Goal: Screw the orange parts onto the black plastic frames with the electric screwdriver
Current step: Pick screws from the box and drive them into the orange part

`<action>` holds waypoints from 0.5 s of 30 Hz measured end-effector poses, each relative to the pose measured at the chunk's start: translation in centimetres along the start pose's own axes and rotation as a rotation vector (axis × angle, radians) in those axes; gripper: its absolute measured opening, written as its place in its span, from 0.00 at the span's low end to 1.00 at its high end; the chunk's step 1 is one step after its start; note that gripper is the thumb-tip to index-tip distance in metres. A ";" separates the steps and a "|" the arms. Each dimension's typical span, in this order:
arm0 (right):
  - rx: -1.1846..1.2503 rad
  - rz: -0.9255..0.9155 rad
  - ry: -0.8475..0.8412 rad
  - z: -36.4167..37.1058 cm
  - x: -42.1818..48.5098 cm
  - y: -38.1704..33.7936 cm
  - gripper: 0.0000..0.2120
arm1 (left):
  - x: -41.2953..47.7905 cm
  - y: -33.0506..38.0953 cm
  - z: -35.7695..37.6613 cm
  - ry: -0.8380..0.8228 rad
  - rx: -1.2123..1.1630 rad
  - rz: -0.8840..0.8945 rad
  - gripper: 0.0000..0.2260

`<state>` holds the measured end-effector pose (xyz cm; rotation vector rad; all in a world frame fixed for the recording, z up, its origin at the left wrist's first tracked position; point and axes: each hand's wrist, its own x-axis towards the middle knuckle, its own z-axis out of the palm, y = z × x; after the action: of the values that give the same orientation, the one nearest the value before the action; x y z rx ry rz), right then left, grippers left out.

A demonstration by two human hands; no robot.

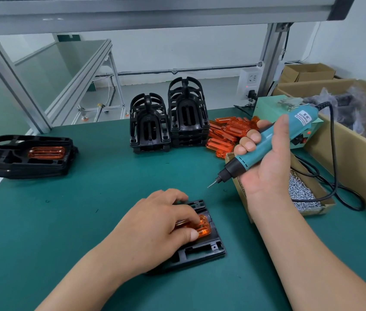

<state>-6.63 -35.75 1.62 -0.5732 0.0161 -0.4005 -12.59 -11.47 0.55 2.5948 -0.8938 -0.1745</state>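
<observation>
Left hand: pinched orange part down on black frame, near centre.
Right hand: gripped electric screwdriver, bit raised, right of frame.
Screw box: right.
Frame stacks: far.

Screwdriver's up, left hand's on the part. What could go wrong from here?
1. The left hand holds the orange part on the black frame. The electric screwdriver could slip onto its fingers when the bit comes down.
2. The cord passes over the open box of screws. A pull by the right hand might snag or tip it.
</observation>
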 end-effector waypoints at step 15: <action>0.002 0.007 -0.004 -0.1 -0.1 0.1 0.17 | 0.9 0.4 0.7 -0.037 0.085 0.064 0.19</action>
<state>-6.73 -35.70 1.48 -0.5720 0.0142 -0.3923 -12.28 -12.55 0.04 2.6447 -1.0167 -0.1712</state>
